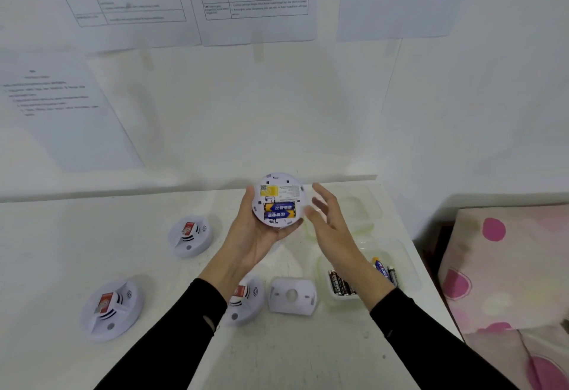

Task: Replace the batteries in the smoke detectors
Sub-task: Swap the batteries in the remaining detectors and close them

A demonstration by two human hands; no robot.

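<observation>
My left hand (252,235) holds a round white smoke detector (278,198) above the table, its back facing me. Two blue and yellow batteries (279,210) sit side by side in its open compartment, below a yellow label. My right hand (328,220) hovers just to the right of the detector with fingers spread, holding nothing. A white backplate (292,295) lies flat on the table under my arms. Three more smoke detectors lie face up: one at the far left (112,308), one at mid left (191,235), one partly hidden by my left forearm (246,298).
Clear plastic containers stand on the right of the white table (46,235): one (341,288) holds dark batteries, another (385,272) holds blue and black ones, a third (354,208) sits behind my right hand. Printed sheets hang on the wall. A pink-spotted cloth (508,266) lies beyond the table's right edge.
</observation>
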